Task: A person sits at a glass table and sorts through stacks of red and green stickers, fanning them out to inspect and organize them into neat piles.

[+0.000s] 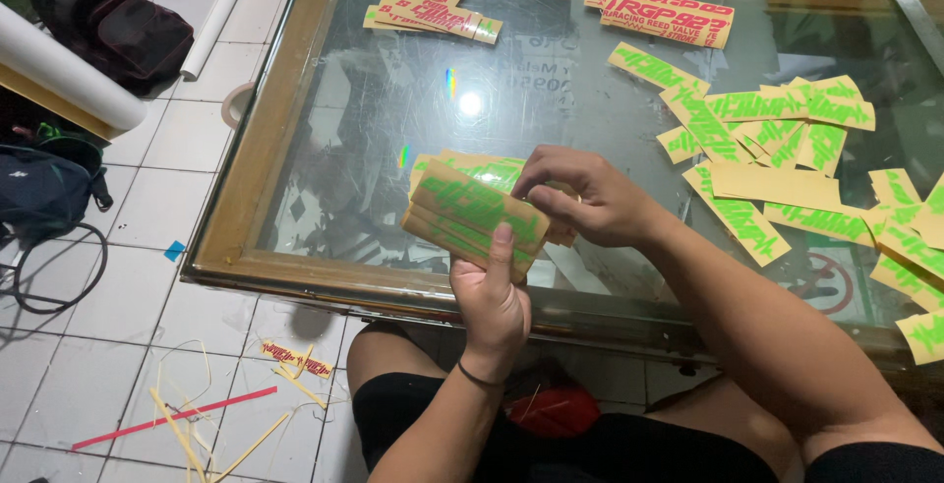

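Glass table (324, 139), sticker stack (472, 210) in left-hand grip (492, 296)

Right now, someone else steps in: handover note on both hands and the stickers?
Left hand: grips a stack of tan backing-paper strips with green lettering, thumb on top.
Right hand: fingers on the stack's far end.
On the glass-topped wooden table: loose green-lettered strips scattered right, two piles of red-lettered strips at the far edge.
Done: part of the green strips gathered in hand.
Left: loose green strips lie uncollected.

Black shorts (590, 449), thin black wristband (479, 377)
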